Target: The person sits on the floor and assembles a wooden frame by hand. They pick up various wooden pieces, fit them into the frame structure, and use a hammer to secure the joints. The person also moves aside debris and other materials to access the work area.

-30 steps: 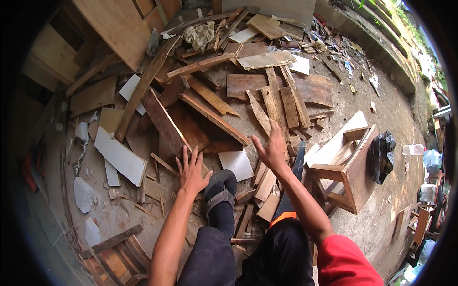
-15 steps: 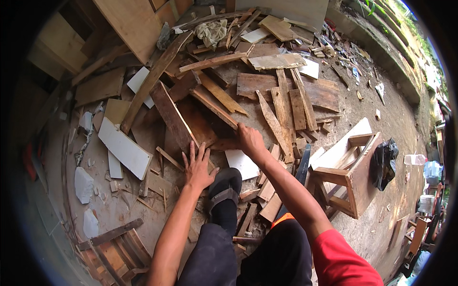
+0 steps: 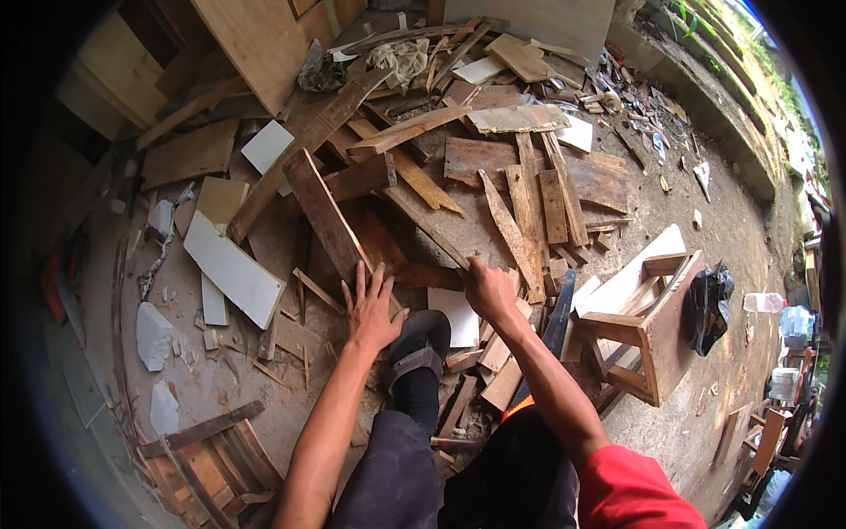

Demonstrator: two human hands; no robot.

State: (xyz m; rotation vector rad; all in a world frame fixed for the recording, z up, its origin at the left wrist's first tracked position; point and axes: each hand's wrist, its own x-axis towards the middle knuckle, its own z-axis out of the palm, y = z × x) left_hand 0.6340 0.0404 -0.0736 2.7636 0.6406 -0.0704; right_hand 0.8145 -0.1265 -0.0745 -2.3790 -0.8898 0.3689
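A brown wooden box frame with thin board sides stands on the ground in front of me. My left hand lies with fingers spread over the near end of its left board. The fist of my right hand is closed round the near end of the right side board, which slants away from the left one. Between the sides lies a brown panel, partly in shadow. My shoe is close by my left hand, below the frame.
Loose planks and a white board lie around. A hand saw is beside my right leg, with a small wooden frame stool right of it. Another slatted wooden piece sits at lower left. A concrete ledge borders the far right.
My right hand has moved right and slightly down, swinging the right side board outward, so the gap between the boards is wider. My left hand stays on the left board.
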